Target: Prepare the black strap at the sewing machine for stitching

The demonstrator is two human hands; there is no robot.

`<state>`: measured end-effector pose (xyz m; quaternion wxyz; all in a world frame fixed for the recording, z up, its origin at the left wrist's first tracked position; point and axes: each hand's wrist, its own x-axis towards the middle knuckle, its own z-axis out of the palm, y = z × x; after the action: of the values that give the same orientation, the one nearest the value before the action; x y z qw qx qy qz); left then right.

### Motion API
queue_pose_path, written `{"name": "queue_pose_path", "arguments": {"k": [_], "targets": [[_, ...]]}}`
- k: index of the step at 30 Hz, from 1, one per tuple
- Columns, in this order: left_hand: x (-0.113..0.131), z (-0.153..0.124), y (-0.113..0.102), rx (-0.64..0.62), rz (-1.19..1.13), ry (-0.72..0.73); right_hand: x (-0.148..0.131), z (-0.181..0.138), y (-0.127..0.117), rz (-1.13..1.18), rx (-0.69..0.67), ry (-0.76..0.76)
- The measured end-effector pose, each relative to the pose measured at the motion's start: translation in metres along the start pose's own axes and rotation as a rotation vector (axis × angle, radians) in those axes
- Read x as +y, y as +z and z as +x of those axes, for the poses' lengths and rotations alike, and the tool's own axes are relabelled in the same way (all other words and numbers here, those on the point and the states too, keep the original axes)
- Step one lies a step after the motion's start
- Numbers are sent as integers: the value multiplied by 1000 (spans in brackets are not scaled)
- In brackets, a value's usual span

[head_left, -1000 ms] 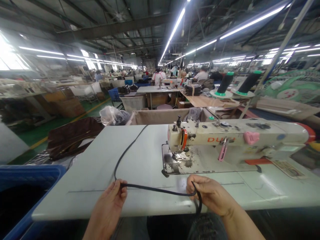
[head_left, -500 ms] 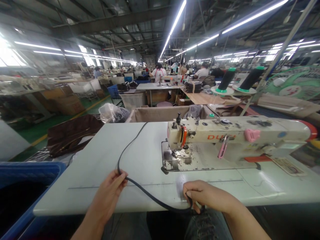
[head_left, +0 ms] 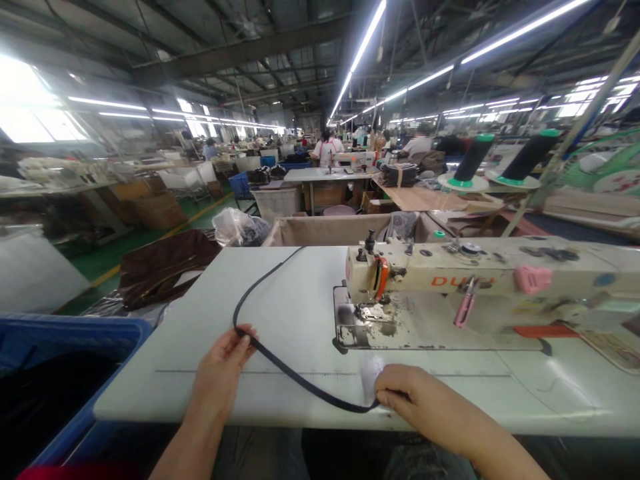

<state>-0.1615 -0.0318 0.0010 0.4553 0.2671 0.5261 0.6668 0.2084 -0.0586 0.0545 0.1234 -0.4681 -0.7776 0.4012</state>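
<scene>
A long black strap [head_left: 295, 377] runs from the table's far edge, curves across the white table [head_left: 280, 307], and passes through both my hands. My left hand [head_left: 220, 373] pinches it at the bend near the table's left front. My right hand [head_left: 415, 400] is closed on it at the front edge, just below the sewing machine [head_left: 475, 280]. Between my hands the strap sags in a shallow arc. The machine's needle plate [head_left: 370, 313] lies a short way beyond my right hand.
A blue bin [head_left: 60, 373] stands at my left. Brown material [head_left: 165, 267] and a plastic bag [head_left: 240, 230] lie past the table's far left corner. Two black thread cones [head_left: 473, 160] stand behind the machine. Other people work at distant tables.
My left hand has slid forward along the strap and my right hand has drawn its end toward the front edge. The camera view has shifted slightly left.
</scene>
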Motion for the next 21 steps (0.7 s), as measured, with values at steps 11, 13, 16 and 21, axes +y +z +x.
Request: {"name": "queue_pose_path", "arguments": {"k": [11,13,16,21], "targets": [[10,-17,10,29,-75,122,31,5,5,313,198,214],[9,-21,8,48,-93,149,34,3,6,369,245,255],[7,-26,2,67,-103,170,35,0,7,462,290,288],[7,-34,-5,96,-78,193,33,-3,12,526,334,269]]}}
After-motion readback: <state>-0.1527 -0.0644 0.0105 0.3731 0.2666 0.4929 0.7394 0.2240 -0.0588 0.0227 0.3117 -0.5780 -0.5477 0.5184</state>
